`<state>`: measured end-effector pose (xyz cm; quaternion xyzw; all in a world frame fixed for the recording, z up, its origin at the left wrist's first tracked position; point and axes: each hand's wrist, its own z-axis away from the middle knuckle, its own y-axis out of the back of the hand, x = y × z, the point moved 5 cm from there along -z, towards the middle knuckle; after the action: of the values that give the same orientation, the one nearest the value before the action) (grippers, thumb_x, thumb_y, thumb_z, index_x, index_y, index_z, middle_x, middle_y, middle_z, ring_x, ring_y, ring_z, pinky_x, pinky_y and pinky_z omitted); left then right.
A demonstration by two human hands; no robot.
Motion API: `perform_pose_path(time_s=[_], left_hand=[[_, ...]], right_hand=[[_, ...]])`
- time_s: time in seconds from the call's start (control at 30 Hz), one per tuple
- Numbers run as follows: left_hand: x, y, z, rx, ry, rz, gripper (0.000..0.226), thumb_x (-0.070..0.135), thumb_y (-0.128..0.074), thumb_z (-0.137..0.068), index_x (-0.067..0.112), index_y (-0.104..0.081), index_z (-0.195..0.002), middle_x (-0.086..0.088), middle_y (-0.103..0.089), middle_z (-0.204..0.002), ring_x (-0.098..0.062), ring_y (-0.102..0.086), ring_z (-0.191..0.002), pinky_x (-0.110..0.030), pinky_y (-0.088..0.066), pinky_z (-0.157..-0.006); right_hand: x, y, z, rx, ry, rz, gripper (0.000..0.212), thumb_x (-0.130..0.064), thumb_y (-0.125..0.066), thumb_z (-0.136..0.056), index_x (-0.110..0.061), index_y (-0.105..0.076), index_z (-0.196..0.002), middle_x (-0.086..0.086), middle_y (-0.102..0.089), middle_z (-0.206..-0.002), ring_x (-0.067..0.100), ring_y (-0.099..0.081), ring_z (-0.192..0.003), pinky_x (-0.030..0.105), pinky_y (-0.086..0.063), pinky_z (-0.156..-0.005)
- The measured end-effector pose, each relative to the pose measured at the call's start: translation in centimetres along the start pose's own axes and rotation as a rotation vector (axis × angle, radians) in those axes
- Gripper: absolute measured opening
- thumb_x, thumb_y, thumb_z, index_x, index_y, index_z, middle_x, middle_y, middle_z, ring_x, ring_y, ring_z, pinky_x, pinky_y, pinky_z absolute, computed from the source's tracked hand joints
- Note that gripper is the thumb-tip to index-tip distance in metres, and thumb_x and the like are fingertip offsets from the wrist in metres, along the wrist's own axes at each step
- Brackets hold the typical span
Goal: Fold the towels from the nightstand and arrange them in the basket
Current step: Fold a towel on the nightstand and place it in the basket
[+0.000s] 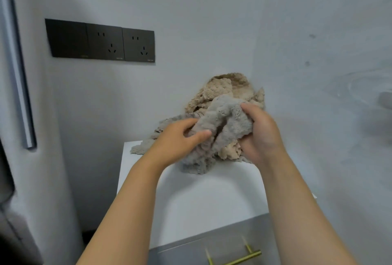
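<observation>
Left hand (177,138), right hand (262,135), grey towel (224,116), nightstand (203,199)

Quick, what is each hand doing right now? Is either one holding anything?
Left hand: closed, gripping the grey towel.
Right hand: closed, gripping the same grey towel.

Both forearms bare, extended forward and converging. Left hand (180,137): back uppermost, thumb laid across the grey towel (229,116), fingers curled into the fabric beneath. Right hand (261,135): back toward the camera, fingers wrapped round a bunched fold of the same towel. Hands near each other, not touching.
</observation>
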<state>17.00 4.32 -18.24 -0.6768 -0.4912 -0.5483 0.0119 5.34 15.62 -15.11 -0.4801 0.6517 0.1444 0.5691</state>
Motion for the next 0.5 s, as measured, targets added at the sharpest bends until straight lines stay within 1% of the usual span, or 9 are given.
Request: perform_pose_path(time_s=[0.03,0.07,0.1,0.17,0.2,0.23,0.3,0.4,0.5], left_hand=[[0.5,0.1,0.2,-0.008,0.006,0.012,0.034,0.057,-0.053,-0.086,0.027,-0.067,-0.080,0.013,-0.068,-0.083,0.000,-0.060,-0.080,-0.031,-0.049,-0.081],[0.9,0.1,0.4,-0.015,0.037,0.013,0.046,0.060,-0.045,-0.087,0.023,-0.065,-0.069,0.012,-0.065,-0.072,-0.002,-0.058,-0.072,-0.029,-0.047,-0.075],[0.9,0.1,0.3,-0.018,0.071,-0.007,0.052,0.058,-0.040,-0.089,0.018,-0.065,-0.069,0.010,-0.064,-0.073,-0.004,-0.059,-0.073,-0.028,-0.045,-0.076],[1.0,-0.1,0.1,-0.015,0.080,-0.061,0.041,0.046,-0.045,-0.095,0.015,-0.071,-0.092,0.009,-0.068,-0.095,-0.006,-0.063,-0.093,-0.032,-0.046,-0.090],[1.2,-0.3,0.0,-0.024,0.058,-0.071,0.028,0.038,-0.049,-0.096,0.021,-0.068,-0.105,0.010,-0.067,-0.109,-0.006,-0.060,-0.105,-0.033,-0.044,-0.097],[1.0,-0.5,-0.1,-0.053,0.039,-0.042,0.025,0.032,-0.053,-0.095,0.027,-0.062,-0.117,0.013,-0.061,-0.121,-0.004,-0.054,-0.116,-0.034,-0.040,-0.103],[1.6,-1.3,0.1,-0.147,0.005,0.120,0.047,0.026,-0.061,-0.090,0.033,-0.046,-0.134,0.017,-0.048,-0.139,-0.001,-0.040,-0.131,-0.038,-0.031,-0.112],[3.3,-2.7,0.8,-0.314,-0.081,0.464,0.075,0.026,-0.073,-0.075,0.035,-0.037,-0.140,0.015,-0.047,-0.142,-0.005,-0.042,-0.133,-0.041,-0.036,-0.110],[4.0,-3.5,0.9,-0.346,-0.068,0.632,0.068,0.005,-0.069,-0.074,0.021,-0.044,-0.135,0.000,-0.061,-0.128,-0.019,-0.057,-0.120,-0.036,-0.048,-0.099]], right_hand=[[-0.5,0.0,0.3,-0.012,-0.017,-0.072,0.025,-0.011,-0.042,-0.096,-0.002,-0.065,-0.094,0.013,-0.072,-0.091,0.023,-0.069,-0.087,0.033,-0.056,-0.072],[-0.9,0.1,0.5,-0.017,-0.035,-0.107,0.025,-0.012,-0.042,-0.096,-0.002,-0.065,-0.096,0.013,-0.072,-0.093,0.023,-0.070,-0.088,0.033,-0.057,-0.071],[-1.4,0.1,0.9,-0.013,-0.049,-0.114,0.025,-0.014,-0.043,-0.095,-0.002,-0.065,-0.100,0.015,-0.072,-0.097,0.025,-0.070,-0.091,0.035,-0.057,-0.073],[-2.1,0.4,1.4,0.004,-0.069,-0.123,0.028,-0.015,-0.046,-0.092,0.001,-0.061,-0.109,0.020,-0.068,-0.108,0.030,-0.067,-0.098,0.040,-0.057,-0.079],[-2.4,0.6,1.6,-0.006,-0.072,-0.128,0.027,-0.012,-0.048,-0.091,0.003,-0.059,-0.111,0.022,-0.066,-0.109,0.032,-0.066,-0.098,0.041,-0.057,-0.079],[-2.6,0.5,1.7,-0.025,-0.070,-0.111,0.025,-0.008,-0.049,-0.089,0.004,-0.057,-0.109,0.023,-0.065,-0.106,0.033,-0.066,-0.095,0.041,-0.057,-0.077],[-3.3,0.5,1.9,-0.070,-0.031,-0.037,0.013,0.003,-0.047,-0.088,0.002,-0.056,-0.096,0.019,-0.067,-0.089,0.029,-0.067,-0.081,0.037,-0.057,-0.069],[-4.4,0.3,2.6,-0.135,0.016,0.061,0.030,0.014,-0.038,-0.088,-0.010,-0.055,-0.079,0.007,-0.064,-0.067,0.017,-0.061,-0.059,0.024,-0.051,-0.053],[-5.9,0.3,3.1,-0.150,0.133,0.289,0.033,0.012,-0.047,-0.087,-0.014,-0.062,-0.076,-0.002,-0.067,-0.068,0.010,-0.062,-0.062,0.022,-0.049,-0.054]])
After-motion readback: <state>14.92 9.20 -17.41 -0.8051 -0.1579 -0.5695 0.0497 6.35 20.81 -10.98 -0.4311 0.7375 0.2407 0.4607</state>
